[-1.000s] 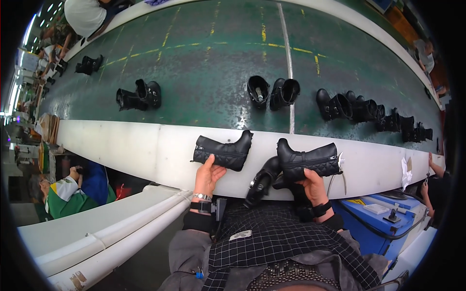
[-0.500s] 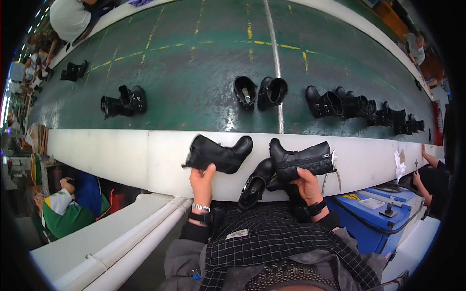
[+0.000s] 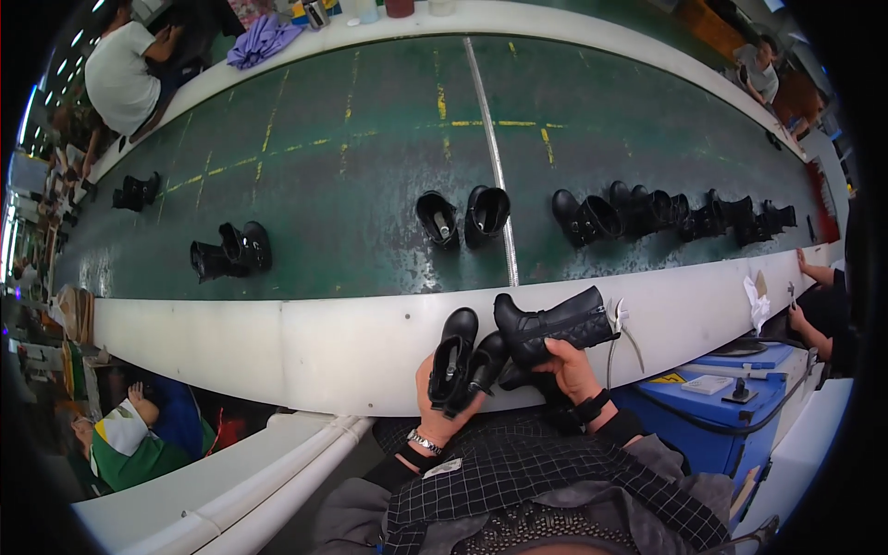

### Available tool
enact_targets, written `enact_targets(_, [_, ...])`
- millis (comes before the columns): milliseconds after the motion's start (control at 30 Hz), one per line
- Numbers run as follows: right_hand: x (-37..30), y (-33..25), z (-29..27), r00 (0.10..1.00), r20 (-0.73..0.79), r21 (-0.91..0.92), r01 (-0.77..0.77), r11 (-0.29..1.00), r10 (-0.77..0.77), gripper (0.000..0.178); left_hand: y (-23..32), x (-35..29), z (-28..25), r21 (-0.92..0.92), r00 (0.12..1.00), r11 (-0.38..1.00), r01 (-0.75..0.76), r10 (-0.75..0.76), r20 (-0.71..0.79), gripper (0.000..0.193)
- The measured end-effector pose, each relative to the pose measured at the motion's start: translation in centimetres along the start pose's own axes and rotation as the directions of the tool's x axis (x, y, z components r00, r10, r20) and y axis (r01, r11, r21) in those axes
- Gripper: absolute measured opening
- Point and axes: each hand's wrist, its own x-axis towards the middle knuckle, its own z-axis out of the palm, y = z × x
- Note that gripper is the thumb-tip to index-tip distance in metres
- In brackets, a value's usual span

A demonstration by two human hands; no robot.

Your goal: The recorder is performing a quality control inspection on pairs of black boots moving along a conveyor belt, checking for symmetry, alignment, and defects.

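"Item one, left hand?"

"Left hand: curled about the near end of a black boot, toe pointing away from the wearer. Skin shows along the boot's left side and again at its near right end; the shaft lies between. The fingers grip it; their exact spread is hidden."

"And the boot beside it?"

"Strapped black boot, close against the first on its right. Whether the fingers also press on it, I cannot tell."

"Item two, right hand?"

"Right hand: thumb laid over the lower edge of a quilted boot, the other fingers mostly hidden; boot pinched, on its side, toe left, zipped shaft right, lying above the hand."

"Surroundings?"

"White ledge beneath the boots; pliers on it, just right of the quilted boot's shaft. Beyond, a green surface bearing more black boots, among them an upright pair."
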Motion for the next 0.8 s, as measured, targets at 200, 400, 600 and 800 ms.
enact_targets(200, [0.2,0.4,-1.2,1.000,-0.022,0.045,0.005,0.999,-0.005,0.032,-1.1,5.0,-3.3,-0.617,0.806,0.756,0.221,-0.498,-0.321,0.027])
enact_targets(400, [-0.4,-1.1,-2.9,0.959,-0.194,-0.049,0.201,0.978,-0.207,0.037,-2.1,3.8,-8.2,-0.559,0.671,0.810,0.181,-0.517,-0.532,0.031])
enact_targets(600, [-0.4,-2.3,-5.0,0.924,-0.253,-0.140,0.259,0.956,-0.287,0.036,-2.9,-1.0,-7.9,-0.605,0.437,0.560,0.566,-0.826,-0.355,0.036])
enact_targets(800, [0.6,-2.7,-4.8,0.929,-0.263,-0.117,0.239,0.964,-0.262,0.034,-2.5,0.4,-7.8,-0.126,0.477,0.486,0.865,-0.716,0.509,0.048])
